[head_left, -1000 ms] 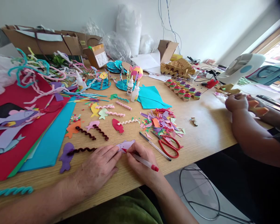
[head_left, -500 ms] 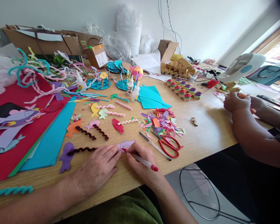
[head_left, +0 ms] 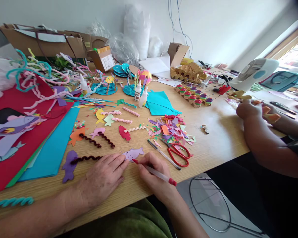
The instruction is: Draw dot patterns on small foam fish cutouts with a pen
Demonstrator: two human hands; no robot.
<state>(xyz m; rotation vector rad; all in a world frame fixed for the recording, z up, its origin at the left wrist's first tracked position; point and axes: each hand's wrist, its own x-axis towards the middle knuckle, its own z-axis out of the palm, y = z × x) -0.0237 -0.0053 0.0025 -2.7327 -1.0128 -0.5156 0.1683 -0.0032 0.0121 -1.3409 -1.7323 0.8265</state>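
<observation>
The right hand (head_left: 154, 177) has its fingers pinching the red pen (head_left: 161, 176), maybe drawing on the light purple fish (head_left: 137, 152) on the desk (head_left: 213, 138); the next mark needs the left hand's (head_left: 105, 175) flat fingers pressing.

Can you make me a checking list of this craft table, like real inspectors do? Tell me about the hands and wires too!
Surface: wooden table, no spills seen.
Things being used: light purple paper fish with dark dots; red pen, its tip at the fish's edge.
Clutter: paper scraps in a loose pile, touching the scissors; a clear pen lies beside them.
Hands: left hand rests on one end of the fish; right hand grips the red pen.
Cables: blue wire on the wall; none seen near these hands.
Surroundings: fan and another person's hands at the right.
</observation>
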